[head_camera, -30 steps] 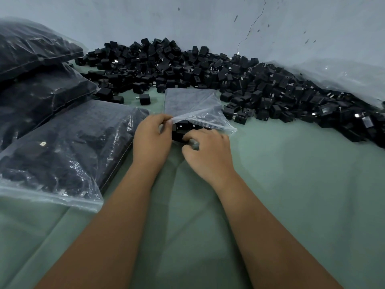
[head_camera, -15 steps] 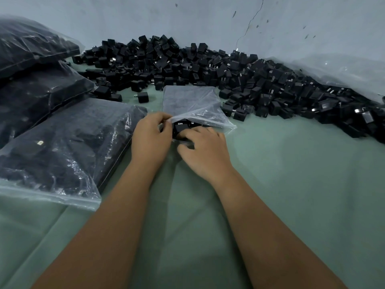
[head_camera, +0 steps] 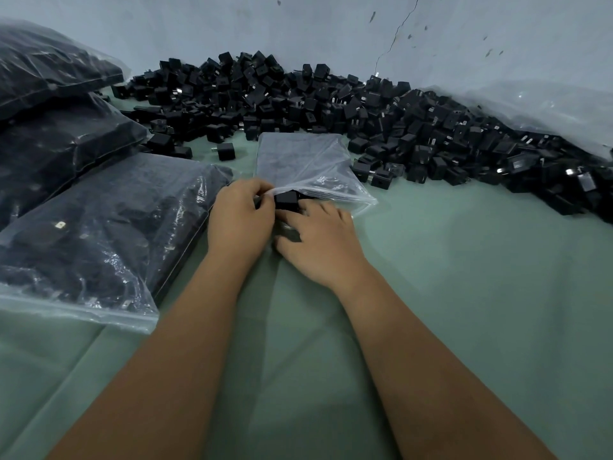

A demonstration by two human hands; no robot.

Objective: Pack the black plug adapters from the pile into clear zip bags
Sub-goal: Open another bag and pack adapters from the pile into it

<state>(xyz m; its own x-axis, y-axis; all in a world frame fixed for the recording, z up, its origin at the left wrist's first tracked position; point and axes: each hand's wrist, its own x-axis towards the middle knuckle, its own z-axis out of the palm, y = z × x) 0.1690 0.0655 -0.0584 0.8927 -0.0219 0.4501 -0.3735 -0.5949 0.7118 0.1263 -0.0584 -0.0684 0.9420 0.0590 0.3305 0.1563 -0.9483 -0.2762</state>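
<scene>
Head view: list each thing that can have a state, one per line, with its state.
clear zip bag: mouth open, lying flat, mostly empty.
adapter at the mouth: partly inside the bag.
left hand: pinches the bag's upper lip, lifting it.
right hand: fingers at the adapters at the mouth; grip unclear.
pile of adapters: loose, unpacked, against the wall.
filled bags: full of adapters, stacked at left.

— Where is there room to pass?
— Over the green cloth (head_camera: 464, 293), near edge and right side.
— And what blocks?
— The adapter pile (head_camera: 331, 104) along the far edge, the filled bags (head_camera: 93, 227) stacked along the left edge.
</scene>
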